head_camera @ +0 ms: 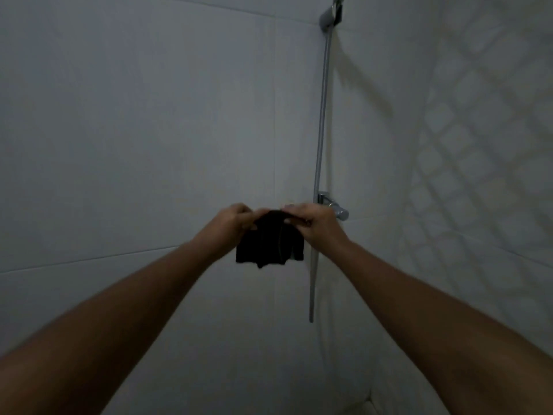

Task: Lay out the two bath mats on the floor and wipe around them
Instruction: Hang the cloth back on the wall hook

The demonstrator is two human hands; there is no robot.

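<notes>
A small dark cloth (269,245) hangs in front of me at the middle of the head view, in a dim tiled corner. My left hand (232,223) pinches its upper left edge and my right hand (314,224) pinches its upper right edge. Both arms are stretched out forward. The cloth droops in folds below the fingers. No bath mat is in view, and the floor is not visible.
Pale tiled walls (134,130) meet in a corner ahead. A metal shower rail (321,115) runs down that corner, with a holder (330,15) at the top and a chrome fitting (335,206) just behind my right hand. A lattice shadow falls on the right wall (478,145).
</notes>
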